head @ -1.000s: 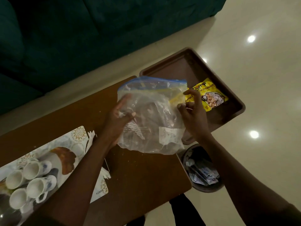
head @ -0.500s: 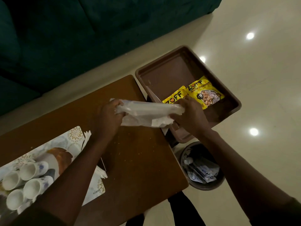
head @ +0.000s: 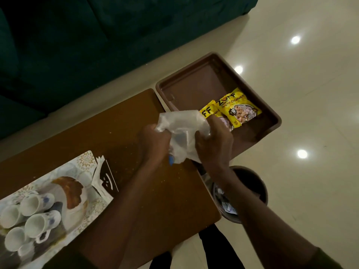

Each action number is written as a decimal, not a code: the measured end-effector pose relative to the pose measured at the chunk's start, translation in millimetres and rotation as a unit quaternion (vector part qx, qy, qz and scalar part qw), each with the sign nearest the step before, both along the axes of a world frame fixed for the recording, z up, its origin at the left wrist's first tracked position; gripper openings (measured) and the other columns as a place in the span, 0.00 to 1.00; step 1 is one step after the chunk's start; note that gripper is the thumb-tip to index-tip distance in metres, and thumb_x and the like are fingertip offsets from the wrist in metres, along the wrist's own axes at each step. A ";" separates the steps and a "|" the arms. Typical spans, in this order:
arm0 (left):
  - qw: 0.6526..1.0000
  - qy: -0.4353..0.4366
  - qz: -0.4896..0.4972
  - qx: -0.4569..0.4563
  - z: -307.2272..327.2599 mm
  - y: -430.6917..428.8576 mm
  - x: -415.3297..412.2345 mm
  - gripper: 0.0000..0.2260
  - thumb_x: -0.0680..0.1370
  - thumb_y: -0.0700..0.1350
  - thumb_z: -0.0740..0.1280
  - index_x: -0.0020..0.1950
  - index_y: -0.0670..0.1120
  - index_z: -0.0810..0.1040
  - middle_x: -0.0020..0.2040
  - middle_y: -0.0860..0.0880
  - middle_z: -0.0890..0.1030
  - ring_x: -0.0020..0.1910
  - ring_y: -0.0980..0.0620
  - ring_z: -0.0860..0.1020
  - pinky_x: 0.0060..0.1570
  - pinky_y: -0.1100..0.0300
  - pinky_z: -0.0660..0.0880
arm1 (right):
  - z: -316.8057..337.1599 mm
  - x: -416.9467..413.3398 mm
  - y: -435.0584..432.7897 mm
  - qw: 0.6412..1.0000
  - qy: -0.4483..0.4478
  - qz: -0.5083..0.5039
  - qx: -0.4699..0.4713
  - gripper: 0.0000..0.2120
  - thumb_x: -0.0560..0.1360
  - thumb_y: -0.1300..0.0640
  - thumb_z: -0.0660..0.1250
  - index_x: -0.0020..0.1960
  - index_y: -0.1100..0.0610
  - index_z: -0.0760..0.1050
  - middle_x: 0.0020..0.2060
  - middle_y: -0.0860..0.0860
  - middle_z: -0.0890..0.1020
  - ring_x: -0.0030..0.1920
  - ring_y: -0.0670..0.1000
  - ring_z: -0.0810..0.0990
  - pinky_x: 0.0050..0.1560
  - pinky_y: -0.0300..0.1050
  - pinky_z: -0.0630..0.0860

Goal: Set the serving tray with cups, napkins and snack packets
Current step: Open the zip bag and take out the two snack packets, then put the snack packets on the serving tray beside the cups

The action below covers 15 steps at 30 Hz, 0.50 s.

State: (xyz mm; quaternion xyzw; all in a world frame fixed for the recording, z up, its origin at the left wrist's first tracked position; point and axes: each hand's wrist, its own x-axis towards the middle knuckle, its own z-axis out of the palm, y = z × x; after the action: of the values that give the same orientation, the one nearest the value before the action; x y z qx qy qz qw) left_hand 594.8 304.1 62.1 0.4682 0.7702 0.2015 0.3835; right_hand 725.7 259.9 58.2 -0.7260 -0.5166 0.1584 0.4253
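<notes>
1. Nearest, at the lower left, four white cups (head: 32, 218) lie on their sides on a patterned mat (head: 85, 162) at the left end of the brown counter (head: 124, 121).
2. Just beyond the cups on the same mat sits a white dish with a brown top (head: 70, 193), and at the mat's far edge stands a dark napkin holder (head: 105, 176) with white napkins (head: 98, 166) showing along its left side.
3. To the right, on the floor beside the counter's near corner, is a round dark bin (head: 252, 183) with scraps of paper inside.
4. Above the counter's right end, both hands hold a crumpled clear plastic bag (head: 182, 131) — the left hand (head: 153, 144) has its grip closed on the bag's left side, the right hand (head: 213, 144) has its grip closed on the right side. A bit of blue shows at the bag's lower edge.
5. Beyond the hands, past the counter's end, lies a brown serving tray (head: 186, 88) — how it is supported cannot be told.
6. Inside the tray, toward its right half, two yellow snack packets (head: 238, 107) lie overlapping, the left one partly hidden behind the bag and right hand.
7. Farthest back, a dark green sofa (head: 97, 35) stands on the pale tiled floor (head: 291, 94).
</notes>
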 end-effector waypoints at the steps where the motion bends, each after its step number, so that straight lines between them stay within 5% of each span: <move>1: 0.998 -0.044 0.024 -0.026 0.9 -0.8 4.5 0.04 0.75 0.41 0.66 0.45 0.44 0.81 0.37 0.49 0.82 0.35 0.52 0.82 0.32 0.58 0.80 | -1.4 -5.9 -6.3 1.000 0.018 0.015 0.004 0.07 0.67 0.59 0.64 0.43 0.61 0.72 0.37 0.51 0.75 0.35 0.53 0.71 0.33 0.41 0.65; 4: 0.971 -0.199 0.027 -0.129 2.5 -8.1 10.5 0.08 0.77 0.38 0.63 0.51 0.44 0.80 0.46 0.44 0.83 0.42 0.47 0.83 0.34 0.56 0.81 | -6.5 -12.3 -24.6 0.996 0.073 0.053 -0.022 0.11 0.68 0.57 0.61 0.49 0.59 0.72 0.40 0.50 0.74 0.38 0.50 0.71 0.35 0.45 0.68; 7: 0.934 -0.305 -0.019 -0.183 6.3 -17.5 11.2 0.09 0.79 0.39 0.61 0.46 0.46 0.81 0.41 0.45 0.84 0.35 0.51 0.83 0.31 0.59 0.80 | -11.6 -5.1 -40.8 0.987 0.124 0.089 -0.055 0.15 0.72 0.54 0.59 0.55 0.59 0.75 0.48 0.47 0.74 0.50 0.49 0.72 0.48 0.53 0.73; 12: 0.900 -0.350 -0.114 -0.234 11.4 -21.3 30.4 0.08 0.79 0.39 0.62 0.44 0.45 0.79 0.31 0.51 0.84 0.31 0.55 0.82 0.30 0.62 0.78 | -11.0 11.0 -65.5 0.950 0.268 0.122 -0.102 0.15 0.74 0.40 0.56 0.60 0.32 0.63 0.59 0.47 0.72 0.61 0.48 0.72 0.60 0.55 0.73; 15: 0.877 -0.344 -0.162 -0.295 13.5 -25.9 42.3 0.10 0.78 0.35 0.58 0.51 0.40 0.78 0.39 0.46 0.83 0.37 0.52 0.82 0.34 0.58 0.80 | -7.4 22.9 -67.2 0.963 0.243 0.063 -0.102 0.23 0.74 0.44 0.66 0.65 0.41 0.62 0.61 0.49 0.72 0.61 0.50 0.75 0.58 0.53 0.77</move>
State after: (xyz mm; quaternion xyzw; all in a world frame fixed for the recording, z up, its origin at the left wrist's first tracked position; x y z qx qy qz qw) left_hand 637.1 278.2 75.7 0.3529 0.5271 0.0483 0.7715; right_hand 748.6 192.7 50.8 -0.6710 -0.4237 0.4083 0.4512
